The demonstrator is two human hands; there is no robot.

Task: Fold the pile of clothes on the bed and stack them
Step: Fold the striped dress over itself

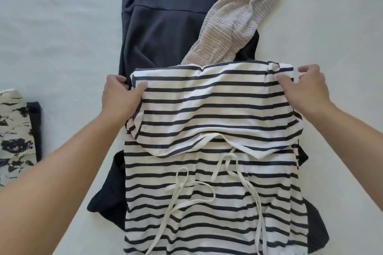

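Both hands fold the striped garment (217, 109)
Arms outstretched: left hand (120, 95) pinches its folded top-left corner; right hand (306, 87) grips the top-right edge, fingers curled.

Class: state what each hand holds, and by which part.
Both hold the striped garment: left hand its far left corner, right hand its far right corner.

- left hand (121, 95), mid-left of frame, fingers curled, thumb pinching fabric
- right hand (306, 87), mid-right, pinching too, forearms both reaching up from the bottom corners
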